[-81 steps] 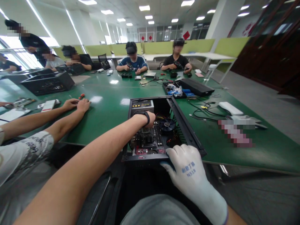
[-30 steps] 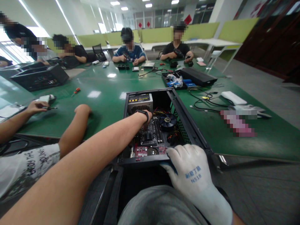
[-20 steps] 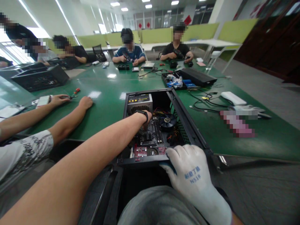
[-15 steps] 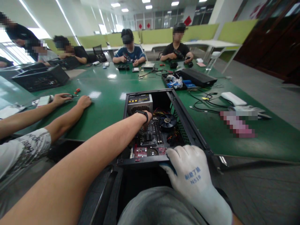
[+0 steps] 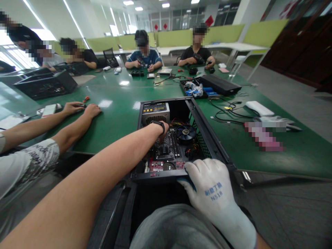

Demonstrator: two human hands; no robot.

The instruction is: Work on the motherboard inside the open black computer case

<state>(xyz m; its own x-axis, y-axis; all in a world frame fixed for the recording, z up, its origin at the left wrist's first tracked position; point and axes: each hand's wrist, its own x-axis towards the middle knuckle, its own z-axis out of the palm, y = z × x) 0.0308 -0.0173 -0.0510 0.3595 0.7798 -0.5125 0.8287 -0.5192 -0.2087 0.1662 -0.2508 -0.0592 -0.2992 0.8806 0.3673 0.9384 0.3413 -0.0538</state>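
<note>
An open computer case (image 5: 211, 138) lies in front of me, its near end jutting past the table edge. My bare left hand (image 5: 164, 128), with a black band at the wrist, reaches inside beside the power supply (image 5: 157, 111). Its fingers are down in the case and hidden, so I cannot see what they touch. Under it sits the motherboard (image 5: 166, 147), with a black fan (image 5: 186, 133) to its right and a red circuit board (image 5: 157, 166) nearer me. My right hand (image 5: 210, 183), in a white work glove, is closed around the near rim of the case.
At left, a co-worker's hands (image 5: 84, 110) rest on the green table (image 5: 111, 95). Cables (image 5: 225, 110), a white box (image 5: 259, 108) and gloves (image 5: 277, 121) lie to the right. Beyond the case sits a black tray (image 5: 193, 89) of tools. Other people work at the far side.
Both my hands keep their places on and in the case. The co-worker's hands at left have come slightly closer together.
</note>
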